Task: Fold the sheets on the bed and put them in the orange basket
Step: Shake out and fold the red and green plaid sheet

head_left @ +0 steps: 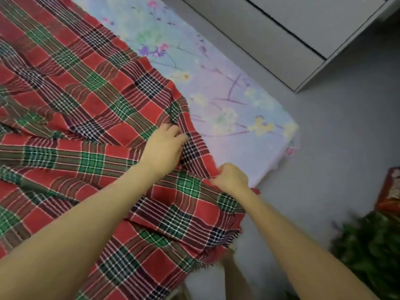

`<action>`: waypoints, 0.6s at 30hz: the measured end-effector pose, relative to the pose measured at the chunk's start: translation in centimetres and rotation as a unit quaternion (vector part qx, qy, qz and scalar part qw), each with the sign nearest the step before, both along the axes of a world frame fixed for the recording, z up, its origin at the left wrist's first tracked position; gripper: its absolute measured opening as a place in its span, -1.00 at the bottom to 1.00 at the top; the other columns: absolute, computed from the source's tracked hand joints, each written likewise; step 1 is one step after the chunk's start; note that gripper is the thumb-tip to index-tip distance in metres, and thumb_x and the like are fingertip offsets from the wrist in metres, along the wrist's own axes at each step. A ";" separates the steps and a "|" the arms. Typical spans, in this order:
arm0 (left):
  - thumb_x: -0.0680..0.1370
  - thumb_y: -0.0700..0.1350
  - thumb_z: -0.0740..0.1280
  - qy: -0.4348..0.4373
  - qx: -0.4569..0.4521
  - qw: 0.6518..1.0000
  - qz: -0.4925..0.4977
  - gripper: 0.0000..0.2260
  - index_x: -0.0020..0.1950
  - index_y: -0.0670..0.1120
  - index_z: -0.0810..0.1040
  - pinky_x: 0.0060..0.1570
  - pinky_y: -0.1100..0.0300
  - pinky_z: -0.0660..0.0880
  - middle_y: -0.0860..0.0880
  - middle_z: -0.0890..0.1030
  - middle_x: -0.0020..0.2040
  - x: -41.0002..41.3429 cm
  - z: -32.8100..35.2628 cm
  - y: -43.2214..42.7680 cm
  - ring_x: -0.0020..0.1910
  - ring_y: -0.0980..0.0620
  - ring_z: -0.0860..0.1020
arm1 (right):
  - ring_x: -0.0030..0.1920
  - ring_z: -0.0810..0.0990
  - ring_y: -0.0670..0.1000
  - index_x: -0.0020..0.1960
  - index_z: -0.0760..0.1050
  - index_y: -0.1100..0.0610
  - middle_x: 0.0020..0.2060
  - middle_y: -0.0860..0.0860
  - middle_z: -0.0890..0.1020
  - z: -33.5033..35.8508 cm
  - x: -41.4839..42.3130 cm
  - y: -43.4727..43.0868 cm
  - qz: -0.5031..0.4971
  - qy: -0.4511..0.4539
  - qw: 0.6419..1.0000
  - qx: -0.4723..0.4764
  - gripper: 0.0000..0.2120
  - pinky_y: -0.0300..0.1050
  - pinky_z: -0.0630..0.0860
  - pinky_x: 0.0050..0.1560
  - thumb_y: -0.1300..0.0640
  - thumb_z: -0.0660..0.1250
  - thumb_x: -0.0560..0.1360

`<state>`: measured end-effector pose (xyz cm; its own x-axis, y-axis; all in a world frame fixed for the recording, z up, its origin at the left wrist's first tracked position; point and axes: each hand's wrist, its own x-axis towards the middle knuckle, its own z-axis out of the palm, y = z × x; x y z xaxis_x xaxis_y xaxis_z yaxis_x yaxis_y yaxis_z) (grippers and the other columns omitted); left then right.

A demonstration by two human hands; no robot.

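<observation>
A red, green and dark plaid sheet [86,100] lies spread and rumpled over the bed, its lower part hanging off the near edge. My left hand [165,146] pinches a fold of the sheet near its right border. My right hand [230,177] grips the sheet's edge a little lower and to the right, at the bed's side. Under the plaid sheet lies a pale blue flowered bed cover [227,98]. An orange thing [389,189] shows at the right edge; I cannot tell whether it is the basket.
Grey floor [337,131] runs right of the bed. A white cabinet [303,33] stands at the top right. A blurred green leafy thing [374,245] sits at the lower right beside my right arm.
</observation>
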<state>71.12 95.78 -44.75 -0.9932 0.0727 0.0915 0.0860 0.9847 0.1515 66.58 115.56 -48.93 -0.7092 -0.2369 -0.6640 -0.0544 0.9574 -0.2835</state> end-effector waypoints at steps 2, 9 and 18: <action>0.31 -0.21 0.45 -0.085 -0.038 0.993 -0.072 -0.58 0.17 -0.10 0.59 0.00 -0.06 0.46 -0.20 0.57 0.13 -2.7 -0.3 2.1 0.07 -0.25 0.51 | -0.13 0.59 0.10 -0.32 0.44 0.10 -0.26 0.05 0.57 0.5 0.2 2.2 0.067 -0.018 0.998 0.011 -0.71 -0.18 0.36 -0.23 -0.08 0.38 0.39; 0.48 0.00 0.34 -0.250 -0.074 0.955 -0.141 -0.77 0.09 -0.04 0.57 0.27 0.00 0.15 -0.04 0.60 0.10 -8.2 -0.6 6.6 0.19 -0.11 0.46 | -0.28 0.46 0.06 -0.14 0.46 0.22 -0.35 0.11 0.53 0.8 -1.2 10.4 0.028 0.176 0.949 -0.261 -0.80 -0.04 0.35 -0.18 0.08 0.20 0.49; 0.48 -0.09 0.33 -0.171 0.011 0.973 -0.154 -0.88 -0.06 -0.08 0.61 -0.10 0.07 0.22 -0.07 0.64 -0.16 -12.5 -1.9 11.6 -0.08 -0.16 0.54 | -0.40 0.55 -0.25 -0.09 0.45 -0.09 -0.31 -0.14 0.60 -3.2 -2.4 17.2 -0.171 -0.162 0.925 -0.297 -0.86 -0.35 0.46 -0.31 0.14 0.35 0.52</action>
